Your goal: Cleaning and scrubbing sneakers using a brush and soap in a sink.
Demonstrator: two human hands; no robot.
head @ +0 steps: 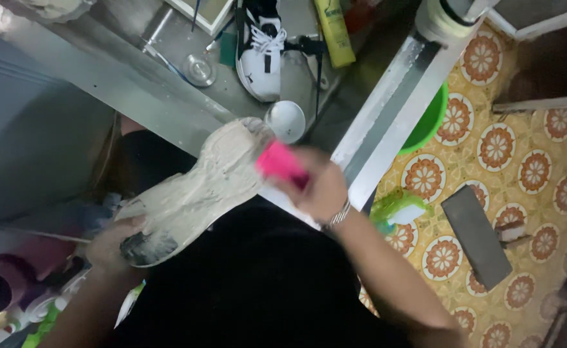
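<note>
Head view looks down on a shoe (196, 190) turned sole up, its pale, ridged rubber smeared with greyish lather and dark at the heel. The left hand (112, 245) is clenched around the heel end, holding the shoe over the person's dark lap, just off the front edge of a metal sink counter (103, 77). The right hand (319, 187), a metal bracelet (339, 214) at its wrist, grasps a bright pink brush or sponge (280, 162) pressed against the toe end of the sole; it is too blurred to tell which. On the counter's wet steel surface stand a small round white bowl (285, 120), contents not discernible, a clear glass lid or dish (199, 69), a black-and-white sneaker (261, 48) with white laces, and a yellow plastic bottle (333, 32) lying near the far edge. Beyond the counter's right edge, a green plastic basin (430, 122) sits on patterned floor tiles (528, 174), beside a flat dark rectangular slab (477, 235).
</note>
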